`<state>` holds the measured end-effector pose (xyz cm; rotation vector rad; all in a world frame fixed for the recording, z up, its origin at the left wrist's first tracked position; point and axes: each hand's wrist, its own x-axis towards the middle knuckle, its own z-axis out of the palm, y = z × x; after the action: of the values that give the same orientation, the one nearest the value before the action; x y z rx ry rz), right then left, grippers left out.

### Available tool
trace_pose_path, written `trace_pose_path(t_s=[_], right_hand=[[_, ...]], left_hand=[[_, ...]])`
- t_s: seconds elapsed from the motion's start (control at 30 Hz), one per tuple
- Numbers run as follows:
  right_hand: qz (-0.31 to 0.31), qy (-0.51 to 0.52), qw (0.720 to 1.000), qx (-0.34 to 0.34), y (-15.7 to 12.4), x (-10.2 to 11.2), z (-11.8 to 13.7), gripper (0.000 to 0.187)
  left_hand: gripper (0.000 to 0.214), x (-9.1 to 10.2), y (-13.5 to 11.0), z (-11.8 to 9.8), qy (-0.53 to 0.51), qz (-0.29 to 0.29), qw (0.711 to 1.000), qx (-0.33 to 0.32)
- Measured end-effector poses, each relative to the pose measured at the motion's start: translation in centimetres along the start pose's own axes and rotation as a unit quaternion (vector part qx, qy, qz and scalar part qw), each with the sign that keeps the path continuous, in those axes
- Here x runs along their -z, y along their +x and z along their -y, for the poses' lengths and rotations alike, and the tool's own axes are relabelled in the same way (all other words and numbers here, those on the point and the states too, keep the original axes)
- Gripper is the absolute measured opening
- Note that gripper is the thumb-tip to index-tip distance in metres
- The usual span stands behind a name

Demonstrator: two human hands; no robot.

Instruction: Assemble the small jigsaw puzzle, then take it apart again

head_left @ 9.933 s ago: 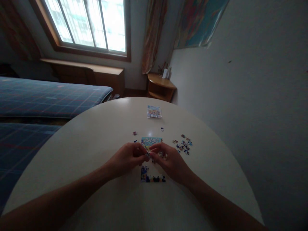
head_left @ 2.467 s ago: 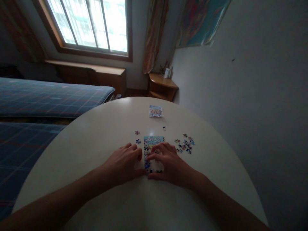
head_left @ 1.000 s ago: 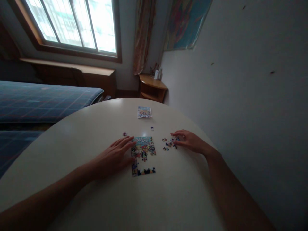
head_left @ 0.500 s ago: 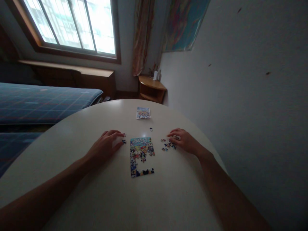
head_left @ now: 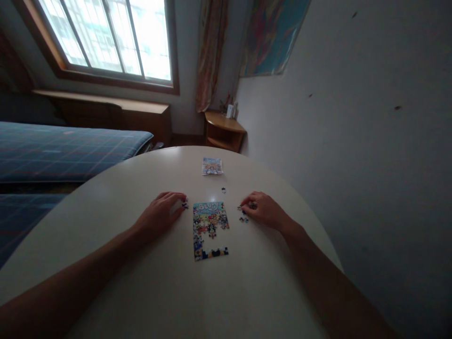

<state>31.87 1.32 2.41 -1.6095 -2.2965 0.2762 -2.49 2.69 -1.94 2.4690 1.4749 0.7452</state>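
Observation:
On the table lies a partly assembled jigsaw puzzle (head_left: 211, 217), with a colourful upper part, a left border, a lower strip and a gap at its lower middle and right. To its left, my left hand (head_left: 160, 211) rests with thumb and fingers apart beside a couple of loose puzzle pieces (head_left: 185, 205). My right hand (head_left: 264, 209) is over the pile right of the puzzle, fingers curled together round a piece that they partly hide. Several loose pieces (head_left: 243, 219) show by its fingertips. A single piece (head_left: 223, 190) lies above the puzzle.
A small printed packet (head_left: 212, 166) lies toward the far side of the round white table (head_left: 151, 287). Beyond it stand a wooden corner shelf (head_left: 226, 123) and, at the left, a plaid mattress (head_left: 70, 153). A bare wall (head_left: 353, 141) runs close along the right.
My right hand has shifted left over the loose pieces, with its fingers drawn in and covering more of them. My left hand stays beside its pieces. The view has shifted slightly.

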Motion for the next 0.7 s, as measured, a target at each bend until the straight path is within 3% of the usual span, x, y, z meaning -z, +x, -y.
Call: trace_pose_path(t_s=[0.3,0.7], right_hand=[[-0.005,-0.013,1.0,-0.016,0.06,-0.28,0.23,0.008],[-0.009,-0.018,1.0,-0.019,0.02,-0.38,0.43,0.012]], left_hand=[[0.028,0.24,0.16,-0.46,-0.03,-0.014,0.999,0.019],[0.034,0.15,0.39,-0.6,-0.019,-0.004,0.999,0.032]])
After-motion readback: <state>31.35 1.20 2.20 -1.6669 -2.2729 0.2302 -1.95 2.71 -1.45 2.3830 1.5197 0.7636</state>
